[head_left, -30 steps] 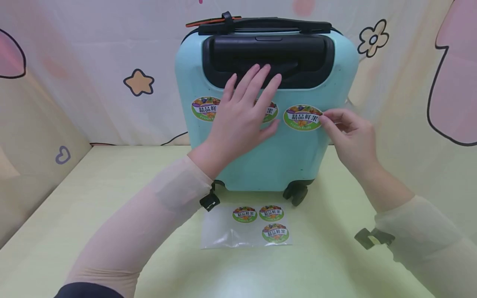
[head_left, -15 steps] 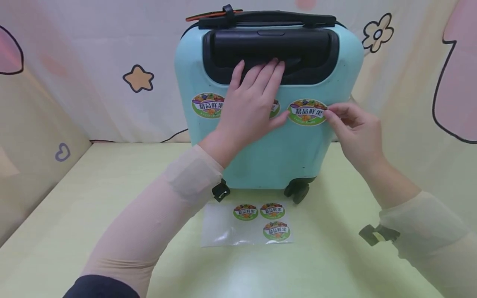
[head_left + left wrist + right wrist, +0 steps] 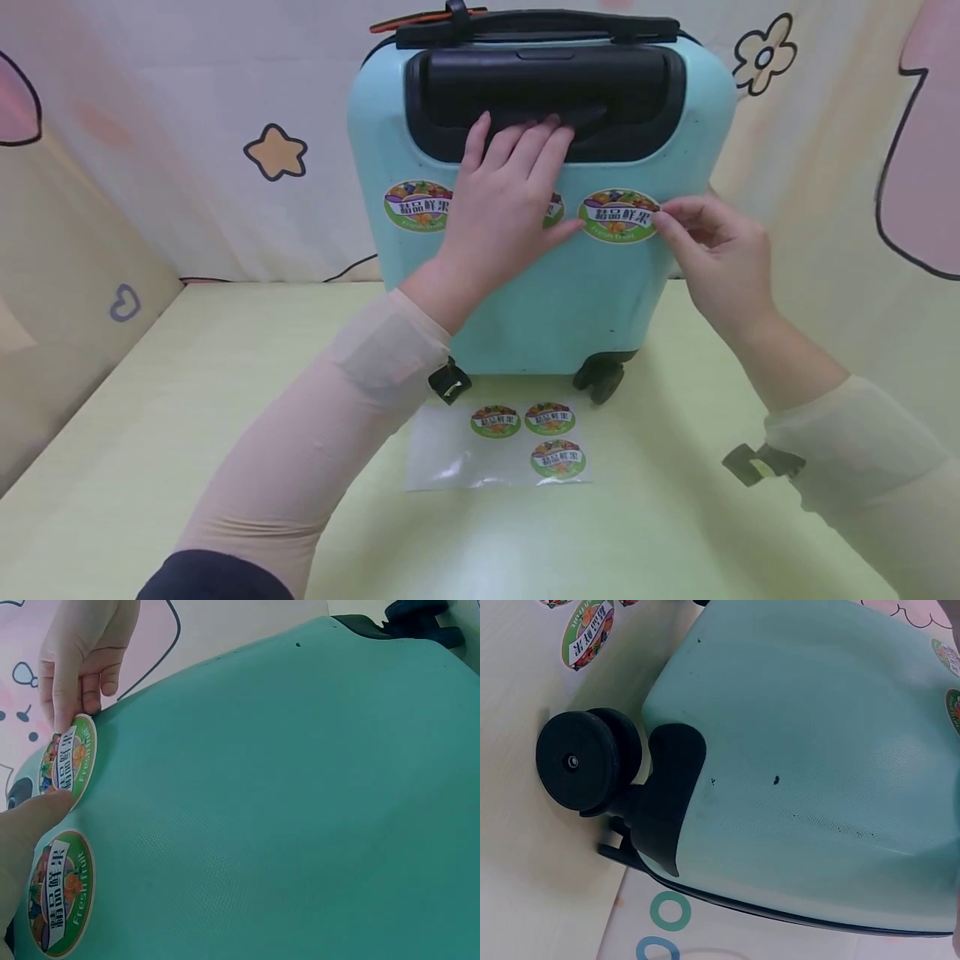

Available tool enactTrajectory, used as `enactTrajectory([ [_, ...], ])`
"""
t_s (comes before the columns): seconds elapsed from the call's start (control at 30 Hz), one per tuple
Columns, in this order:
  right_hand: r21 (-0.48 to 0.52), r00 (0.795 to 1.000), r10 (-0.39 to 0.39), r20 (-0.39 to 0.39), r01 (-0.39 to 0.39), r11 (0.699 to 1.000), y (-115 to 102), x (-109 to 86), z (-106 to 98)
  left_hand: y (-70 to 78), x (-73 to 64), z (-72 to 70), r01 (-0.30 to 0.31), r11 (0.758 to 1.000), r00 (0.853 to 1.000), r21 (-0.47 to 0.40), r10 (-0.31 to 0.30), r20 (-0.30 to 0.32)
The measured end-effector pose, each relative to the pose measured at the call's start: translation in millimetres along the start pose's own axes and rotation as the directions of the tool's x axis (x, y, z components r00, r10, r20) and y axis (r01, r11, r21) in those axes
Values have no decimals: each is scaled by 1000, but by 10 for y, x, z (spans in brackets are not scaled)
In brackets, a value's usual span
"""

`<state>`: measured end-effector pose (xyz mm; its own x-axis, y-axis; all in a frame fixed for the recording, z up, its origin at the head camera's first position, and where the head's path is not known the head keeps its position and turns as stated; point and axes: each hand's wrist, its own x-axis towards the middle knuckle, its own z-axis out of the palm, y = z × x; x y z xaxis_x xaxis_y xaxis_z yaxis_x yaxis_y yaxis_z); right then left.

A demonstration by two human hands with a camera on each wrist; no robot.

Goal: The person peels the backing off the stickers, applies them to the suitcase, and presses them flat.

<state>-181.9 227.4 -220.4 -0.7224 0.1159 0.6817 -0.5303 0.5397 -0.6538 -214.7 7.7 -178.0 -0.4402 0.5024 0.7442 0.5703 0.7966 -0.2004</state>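
An upright mint-green suitcase (image 3: 547, 308) bears a row of oval fruit stickers. My right hand (image 3: 723, 262) pinches the right edge of the rightmost sticker (image 3: 617, 217) between thumb and index finger. My left hand (image 3: 502, 200) lies over the suitcase front with fingers extended up to the black handle recess (image 3: 547, 92). Its thumb reaches the left edge of that same sticker, also seen in the left wrist view as the upper sticker (image 3: 84, 761). The middle sticker (image 3: 556, 210) is mostly hidden behind my left hand; the left sticker (image 3: 416, 218) shows beside it.
A clear sticker sheet (image 3: 442, 454) with several fruit stickers lies on the pale table (image 3: 637, 525) before the suitcase. Black caster wheels (image 3: 600, 382) stand at its base. A patterned curtain (image 3: 187, 167) hangs behind.
My left hand has moved right, its fingers have drawn closer together, and its thumb has come to the sticker's left edge. My right hand keeps its pinch. The head view has shifted slightly.
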Motion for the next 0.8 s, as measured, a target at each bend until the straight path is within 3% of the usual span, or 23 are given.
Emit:
enactTrajectory([
  [0.47,-24,1000,6,-10,-7,1000,11,-3,4,46,3,68,42,999,998,-3,-42,-55],
  [0.6,-57,999,-39,-19,38,998,-1,-1,17,42,-2,70,48,999,997,-5,-48,-61],
  [0.8,-124,984,-171,-53,164,979,-25,1,41,47,0,62,51,999,997,-8,-51,-50],
])
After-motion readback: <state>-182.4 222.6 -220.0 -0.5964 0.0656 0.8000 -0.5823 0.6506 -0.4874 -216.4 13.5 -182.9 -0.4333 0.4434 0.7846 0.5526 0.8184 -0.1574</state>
